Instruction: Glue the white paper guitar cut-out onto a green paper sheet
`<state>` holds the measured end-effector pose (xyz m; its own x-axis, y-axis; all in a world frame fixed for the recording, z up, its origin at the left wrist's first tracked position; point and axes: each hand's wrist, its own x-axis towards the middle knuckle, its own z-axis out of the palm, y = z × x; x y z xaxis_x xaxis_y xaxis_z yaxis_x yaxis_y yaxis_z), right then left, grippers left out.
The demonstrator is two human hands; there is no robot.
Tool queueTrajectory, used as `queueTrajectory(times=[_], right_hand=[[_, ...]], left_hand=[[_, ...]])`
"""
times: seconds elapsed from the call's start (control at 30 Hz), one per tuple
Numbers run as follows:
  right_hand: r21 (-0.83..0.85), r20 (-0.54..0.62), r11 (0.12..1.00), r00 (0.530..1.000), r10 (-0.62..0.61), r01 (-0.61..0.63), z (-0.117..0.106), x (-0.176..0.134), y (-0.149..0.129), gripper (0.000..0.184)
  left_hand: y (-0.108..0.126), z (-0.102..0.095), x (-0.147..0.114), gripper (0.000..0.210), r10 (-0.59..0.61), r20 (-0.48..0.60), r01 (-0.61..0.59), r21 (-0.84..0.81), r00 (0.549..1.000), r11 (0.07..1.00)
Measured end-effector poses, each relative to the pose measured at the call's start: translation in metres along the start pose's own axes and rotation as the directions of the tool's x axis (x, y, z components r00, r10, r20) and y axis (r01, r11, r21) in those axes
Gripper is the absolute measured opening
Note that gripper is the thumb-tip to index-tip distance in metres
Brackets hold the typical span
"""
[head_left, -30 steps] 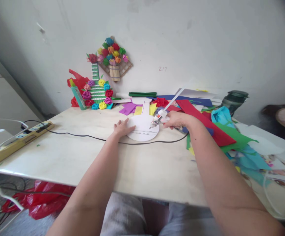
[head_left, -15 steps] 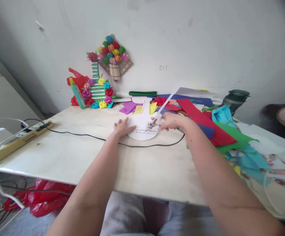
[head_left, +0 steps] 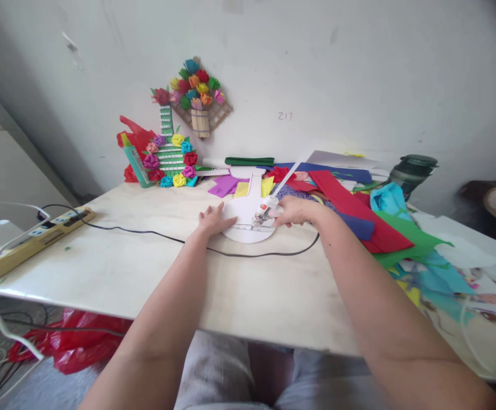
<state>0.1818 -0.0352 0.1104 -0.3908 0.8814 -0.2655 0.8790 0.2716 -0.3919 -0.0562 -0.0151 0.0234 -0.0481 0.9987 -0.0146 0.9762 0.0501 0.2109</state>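
Note:
A white guitar-shaped cutout (head_left: pixel 241 213) with pencil lines lies flat on the table. My left hand (head_left: pixel 212 221) rests on its left edge, fingers spread. In my right hand (head_left: pixel 294 211) is a white hot glue gun (head_left: pixel 270 206), with a long glue stick (head_left: pixel 290 175) jutting up from its back. The gun's nozzle points down and left at the cutout, close above the drawn line. Whether the tip touches the paper I cannot tell. A black cord (head_left: pixel 248 254) curves across the table in front of the cutout.
Coloured paper, including a red sheet (head_left: pixel 354 210), heaps on the right beside a dark bottle (head_left: pixel 412 173). A flower-trimmed green craft (head_left: pixel 171 154) and a glue bottle (head_left: pixel 135 162) stand at back left. A power strip (head_left: pixel 38 236) lies along the left edge.
The glue gun's tip has shifted slightly left along the drawn line with my right hand. My left hand stays in place on the cutout.

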Motion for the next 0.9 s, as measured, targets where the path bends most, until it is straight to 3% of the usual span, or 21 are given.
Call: queueTrajectory(times=[0.9], right_hand=[[-0.006,0.017,1.000,1.000,-0.015,0.015,-0.0003,0.0014,0.0011,0.031]], left_hand=[[-0.0014,0.0018,0.0023,0.086,-0.001,0.002,0.001,-0.003,1.000,1.000]])
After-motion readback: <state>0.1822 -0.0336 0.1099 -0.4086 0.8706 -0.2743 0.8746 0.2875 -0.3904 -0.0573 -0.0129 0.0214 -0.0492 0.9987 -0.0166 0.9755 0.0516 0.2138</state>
